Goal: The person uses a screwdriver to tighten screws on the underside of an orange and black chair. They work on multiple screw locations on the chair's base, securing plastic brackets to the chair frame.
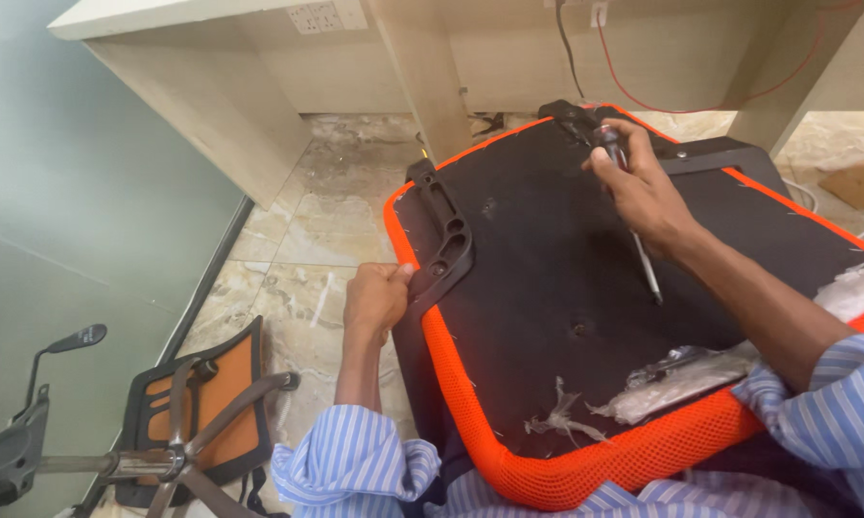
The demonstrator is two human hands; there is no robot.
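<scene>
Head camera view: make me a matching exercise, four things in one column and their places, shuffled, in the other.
Things:
1. screwdriver with a dark handle
2. black plastic armrest bracket
3. clear crumpled plastic bag
4. grey metal chair base

Places:
A. lying on the seat's near edge
B. on the floor, lower left
C. held in the right hand
D. gripped by the left hand at the seat's left side

Pairs: 1-C, 2-D, 3-A, 4-B

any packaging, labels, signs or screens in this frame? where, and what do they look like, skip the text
Clear plastic bag: crumpled, lying on the upturned seat underside, near edge, small dark hardware inside.
White plastic wrap: crumpled, at the seat's right edge.
Cardboard piece: flat, brown, on the floor at far right.
Socket plate: white, rectangular, on the desk panel, top centre.
No signs or screens.
</scene>
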